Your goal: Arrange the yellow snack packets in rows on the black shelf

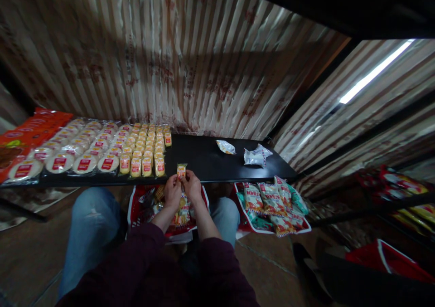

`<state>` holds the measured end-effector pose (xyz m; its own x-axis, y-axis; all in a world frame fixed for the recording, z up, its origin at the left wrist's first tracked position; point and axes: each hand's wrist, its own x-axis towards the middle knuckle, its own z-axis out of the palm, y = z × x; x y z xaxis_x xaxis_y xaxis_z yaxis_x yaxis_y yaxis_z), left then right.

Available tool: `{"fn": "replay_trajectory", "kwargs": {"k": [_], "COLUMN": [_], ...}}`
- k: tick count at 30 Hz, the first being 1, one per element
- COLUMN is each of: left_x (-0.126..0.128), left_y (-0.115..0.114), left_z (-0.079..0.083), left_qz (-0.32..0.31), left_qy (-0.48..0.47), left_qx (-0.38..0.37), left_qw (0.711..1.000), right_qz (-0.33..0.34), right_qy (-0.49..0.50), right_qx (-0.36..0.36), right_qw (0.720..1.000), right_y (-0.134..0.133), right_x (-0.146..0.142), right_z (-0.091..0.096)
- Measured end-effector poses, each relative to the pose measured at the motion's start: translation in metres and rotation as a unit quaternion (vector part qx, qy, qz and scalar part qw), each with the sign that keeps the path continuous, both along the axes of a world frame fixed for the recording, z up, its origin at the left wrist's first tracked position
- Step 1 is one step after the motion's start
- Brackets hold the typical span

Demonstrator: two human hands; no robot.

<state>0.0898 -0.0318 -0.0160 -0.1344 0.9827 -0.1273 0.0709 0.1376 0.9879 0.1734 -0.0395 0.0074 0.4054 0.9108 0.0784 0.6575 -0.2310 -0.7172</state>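
Both hands meet at the front edge of the black shelf, around one small yellow snack packet with a red label. My left hand is closed on the packet's left side, and my right hand pinches it from the right. Left of my hands, rows of similar yellow packets line the shelf. Beyond them lie rows of round white crackers in clear wrappers. Below my forearms is a red basket of mixed packaged snacks, partly hidden by my arms.
An orange package lies at the shelf's left end. Several loose silver-white packets rest toward the right. A second basket below holds red-and-white snack bags. More bags sit on a rack at right, above a red basket.
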Motion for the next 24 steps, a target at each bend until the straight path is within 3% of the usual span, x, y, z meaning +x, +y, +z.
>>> {"fn": "replay_trajectory", "kwargs": {"k": [3, 12, 17, 24], "left_x": [0.003, 0.010, 0.012, 0.015], "left_y": [0.008, 0.044, 0.062, 0.078], "left_z": [0.005, 0.002, 0.008, 0.015], "left_qz": [0.007, 0.006, 0.001, 0.011], "left_qy": [0.006, 0.004, 0.055, 0.021], "left_qx": [0.010, 0.027, 0.036, 0.043], "left_qw": [1.000, 1.000, 0.998, 0.999], "right_qz": [-0.002, -0.018, -0.027, 0.008], "right_qy": [0.015, 0.081, 0.067, 0.108], "right_qx": [0.015, 0.013, 0.013, 0.076], "right_qw": [1.000, 0.996, 0.997, 0.991], "right_y": [0.009, 0.044, 0.064, 0.094], "right_x": [0.004, 0.010, 0.006, 0.005], "right_z": [-0.003, -0.009, -0.010, -0.022]}}
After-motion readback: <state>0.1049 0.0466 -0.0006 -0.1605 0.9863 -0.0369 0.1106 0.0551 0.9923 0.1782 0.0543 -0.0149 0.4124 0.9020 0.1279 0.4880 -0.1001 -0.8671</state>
